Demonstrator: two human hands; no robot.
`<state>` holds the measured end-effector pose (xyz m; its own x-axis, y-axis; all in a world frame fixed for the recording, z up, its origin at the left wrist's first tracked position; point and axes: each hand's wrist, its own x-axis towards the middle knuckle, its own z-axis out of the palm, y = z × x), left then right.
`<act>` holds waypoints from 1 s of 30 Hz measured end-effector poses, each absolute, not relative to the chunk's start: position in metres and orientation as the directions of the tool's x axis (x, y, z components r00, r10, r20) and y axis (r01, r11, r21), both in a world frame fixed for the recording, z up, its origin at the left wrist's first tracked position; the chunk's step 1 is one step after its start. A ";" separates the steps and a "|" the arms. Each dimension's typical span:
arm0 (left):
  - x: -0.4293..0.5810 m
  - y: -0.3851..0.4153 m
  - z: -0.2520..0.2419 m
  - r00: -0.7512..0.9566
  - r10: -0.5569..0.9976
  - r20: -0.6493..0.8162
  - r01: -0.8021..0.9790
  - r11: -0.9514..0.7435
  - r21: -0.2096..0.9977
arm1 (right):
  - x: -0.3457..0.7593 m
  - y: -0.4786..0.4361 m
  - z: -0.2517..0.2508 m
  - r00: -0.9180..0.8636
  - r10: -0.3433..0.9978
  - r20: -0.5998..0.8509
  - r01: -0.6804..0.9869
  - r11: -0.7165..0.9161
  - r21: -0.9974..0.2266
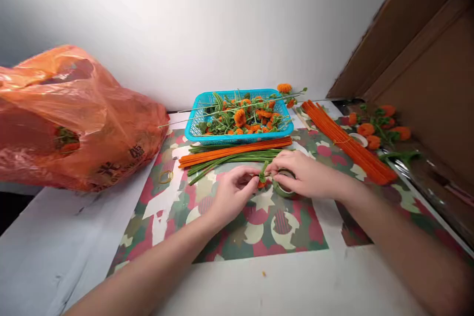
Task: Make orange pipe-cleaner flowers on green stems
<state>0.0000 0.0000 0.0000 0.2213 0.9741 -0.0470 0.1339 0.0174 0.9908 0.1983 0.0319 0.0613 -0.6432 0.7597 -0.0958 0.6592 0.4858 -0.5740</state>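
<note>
Head view: one small orange flower [261, 184] is between the two hands, over the desk [222, 287]. It is long from near to far: the green stem points away from the person, and the orange bloom points toward the person. The left hand [236, 190] has its fingers pinched on it. The right hand [299, 173] has its fingers curled on one green tape roll [280, 191]. Past them are two bundles of orange pipe cleaners [222, 153] and one blue basket [237, 138].

Glossy plastic seen on orange bag [122, 108] at left, smooth green tape [283, 191] at centre, fuzzy matt orange stems [342, 141] at right
</note>
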 end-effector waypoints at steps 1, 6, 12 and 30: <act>0.000 0.000 0.000 0.215 0.976 -0.047 0.127 0.019 0.992 | 0.198 0.031 0.062 -0.641 0.762 -0.088 0.654 0.483 -0.582; 0.000 0.001 0.002 0.175 0.981 -0.079 0.094 0.064 0.993 | 0.195 0.027 0.067 -0.616 0.782 -0.098 0.593 0.378 -0.711; 0.001 0.001 0.007 0.132 0.973 -0.192 0.070 0.184 0.981 | 0.195 0.025 0.076 -0.477 0.875 -0.088 0.480 0.175 -0.860; 0.002 -0.001 0.008 0.163 0.980 -0.119 0.023 0.116 0.993 | 0.181 0.020 0.045 -0.520 0.851 0.071 0.611 0.429 -0.665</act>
